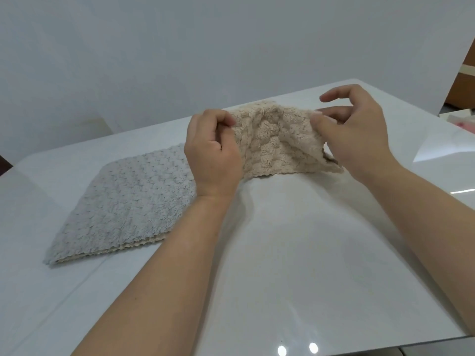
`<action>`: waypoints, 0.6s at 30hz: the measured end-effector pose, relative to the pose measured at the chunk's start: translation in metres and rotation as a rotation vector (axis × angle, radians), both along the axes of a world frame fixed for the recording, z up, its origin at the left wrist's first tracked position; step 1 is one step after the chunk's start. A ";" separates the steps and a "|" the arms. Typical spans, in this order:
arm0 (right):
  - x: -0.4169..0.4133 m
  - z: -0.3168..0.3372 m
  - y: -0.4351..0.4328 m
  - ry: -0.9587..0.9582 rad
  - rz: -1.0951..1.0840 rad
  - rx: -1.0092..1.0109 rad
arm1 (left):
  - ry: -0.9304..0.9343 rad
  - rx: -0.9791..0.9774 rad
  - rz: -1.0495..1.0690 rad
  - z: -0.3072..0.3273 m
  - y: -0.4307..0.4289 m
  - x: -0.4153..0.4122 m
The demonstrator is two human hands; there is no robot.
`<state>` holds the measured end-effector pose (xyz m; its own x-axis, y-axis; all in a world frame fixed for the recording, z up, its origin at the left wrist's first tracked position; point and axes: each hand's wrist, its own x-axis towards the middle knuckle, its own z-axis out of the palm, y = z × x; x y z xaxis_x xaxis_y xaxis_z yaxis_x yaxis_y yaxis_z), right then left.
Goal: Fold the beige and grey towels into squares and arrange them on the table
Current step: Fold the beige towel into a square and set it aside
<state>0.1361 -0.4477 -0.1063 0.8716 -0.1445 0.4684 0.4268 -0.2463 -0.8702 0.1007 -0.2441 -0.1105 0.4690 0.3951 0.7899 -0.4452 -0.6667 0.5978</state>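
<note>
A folded towel (123, 201) lies flat on the left side of the bench (295, 253). To its right and a bit farther back, a bunched towel (277, 140) is up between two hands, its low edge touching the bench. The left hand (213, 152) holds its left end, the right hand (357, 134) its right end.

Only the arms of the person show: the left forearm (164, 265) and the right forearm (416, 214), both bare from the wrist down to the edge of view. The left hand (213, 155) and the right hand (359, 134) are bare as well, fingers and wrists uncovered.
</note>
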 end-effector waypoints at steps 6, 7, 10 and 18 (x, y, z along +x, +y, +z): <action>-0.009 0.002 0.005 -0.121 0.150 -0.038 | 0.009 0.056 -0.054 -0.002 -0.012 -0.005; -0.010 0.003 0.005 -0.130 0.172 -0.027 | 0.011 0.062 -0.066 -0.002 -0.014 -0.006; -0.013 0.005 0.007 -0.136 0.243 0.034 | 0.022 0.071 -0.103 -0.002 -0.019 -0.008; -0.017 0.001 0.010 -0.209 0.382 -0.076 | 0.019 0.105 -0.117 -0.002 -0.021 -0.010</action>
<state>0.1187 -0.4375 -0.1058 0.7408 0.2116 0.6375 0.6649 -0.0964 -0.7407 0.0904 -0.2656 -0.1124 0.5220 0.2525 0.8147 -0.5133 -0.6699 0.5365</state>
